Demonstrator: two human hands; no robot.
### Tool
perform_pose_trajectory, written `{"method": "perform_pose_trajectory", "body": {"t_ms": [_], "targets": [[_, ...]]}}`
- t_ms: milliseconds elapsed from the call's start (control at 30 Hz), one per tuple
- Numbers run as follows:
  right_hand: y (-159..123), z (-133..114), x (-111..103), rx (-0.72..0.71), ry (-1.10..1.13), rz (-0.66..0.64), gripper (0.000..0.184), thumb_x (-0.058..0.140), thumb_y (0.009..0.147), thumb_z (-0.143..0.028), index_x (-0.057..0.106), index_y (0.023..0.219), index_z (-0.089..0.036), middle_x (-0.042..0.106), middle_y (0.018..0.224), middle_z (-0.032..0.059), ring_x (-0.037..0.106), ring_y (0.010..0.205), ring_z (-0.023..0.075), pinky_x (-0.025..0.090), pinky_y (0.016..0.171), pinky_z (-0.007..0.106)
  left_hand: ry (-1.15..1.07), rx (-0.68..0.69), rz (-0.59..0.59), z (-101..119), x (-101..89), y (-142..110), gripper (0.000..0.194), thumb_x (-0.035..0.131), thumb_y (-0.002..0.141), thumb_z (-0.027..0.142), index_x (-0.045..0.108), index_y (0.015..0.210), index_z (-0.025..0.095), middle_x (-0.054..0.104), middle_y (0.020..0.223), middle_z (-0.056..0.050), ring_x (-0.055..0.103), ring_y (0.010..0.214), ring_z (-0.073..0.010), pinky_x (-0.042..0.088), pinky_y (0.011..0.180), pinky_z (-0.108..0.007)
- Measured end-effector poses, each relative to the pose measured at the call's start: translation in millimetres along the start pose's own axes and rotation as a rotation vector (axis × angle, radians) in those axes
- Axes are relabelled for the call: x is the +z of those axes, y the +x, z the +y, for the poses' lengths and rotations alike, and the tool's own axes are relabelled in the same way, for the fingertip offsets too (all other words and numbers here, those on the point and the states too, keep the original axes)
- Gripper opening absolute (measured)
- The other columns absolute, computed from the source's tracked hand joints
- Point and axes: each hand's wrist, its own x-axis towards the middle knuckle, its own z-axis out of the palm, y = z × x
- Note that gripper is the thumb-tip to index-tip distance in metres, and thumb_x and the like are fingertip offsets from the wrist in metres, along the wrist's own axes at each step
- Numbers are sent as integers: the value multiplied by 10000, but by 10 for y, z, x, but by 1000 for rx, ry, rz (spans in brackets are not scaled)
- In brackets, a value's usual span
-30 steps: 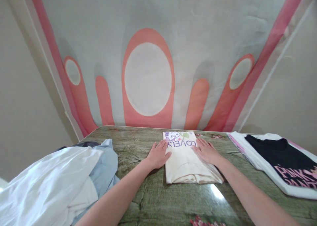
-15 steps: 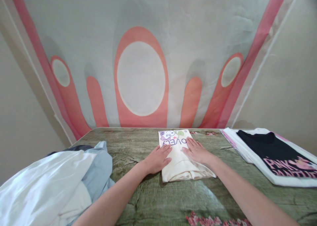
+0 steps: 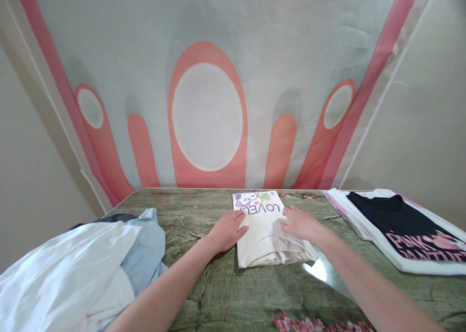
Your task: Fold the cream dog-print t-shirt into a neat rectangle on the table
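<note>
A folded cream T-shirt (image 3: 264,235) with a cartoon print and purple lettering lies in the middle of the green wood-patterned table (image 3: 225,293). My left hand (image 3: 226,231) lies flat along the shirt's left edge, fingers stretched out together. My right hand (image 3: 301,224) rests on the shirt's right edge, fingers bent down over the fabric; whether it grips the cloth I cannot tell.
A heap of white and light blue clothes (image 3: 80,264) covers the table's left end. At the right lies a stack of folded shirts, a black one with pink lettering (image 3: 407,225) on top of a white one. A grey and coral cloth (image 3: 207,89) hangs behind the table.
My right hand has slid from the middle of the shirt to its right edge, and its fingers have curled. The left hand has stayed at the left edge.
</note>
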Motion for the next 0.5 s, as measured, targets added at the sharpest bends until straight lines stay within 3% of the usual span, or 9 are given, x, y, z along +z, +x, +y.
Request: {"method": "perform_pose_trajectory", "body": {"t_ms": [133,267,400,500], "targets": [[-274,-254,-98,-338,117,-123,356,578,683,-376,570,975,-173,575,973,74,563,849,210,390,710,277,10,2,42,20,-50,6,399,332,907,407,486,1186,167,497,1224,-95,447,1132,-222,322,968,-337],[-525,-527,-106,-602,90,-135,409,642,610,-296,559,987,-159,546,992,72,526,911,220,393,772,288,28,3,62,37,-98,7,318,341,911,380,525,1082,185,523,1103,-80,484,1040,-212,364,904,-337],[-645,-744,1,-607,-74,-17,349,574,612,-113,558,960,-122,546,1010,108,520,930,237,395,805,325,65,6,73,35,-111,13,294,335,917,372,534,1016,179,521,1040,-77,489,989,-207,384,859,-335],[-660,-803,67,-598,-151,50,296,497,675,-65,562,958,-120,568,984,114,538,911,245,401,796,359,108,1,69,44,-121,24,313,304,928,367,542,959,167,528,998,-83,496,948,-203,394,836,-338]]}}
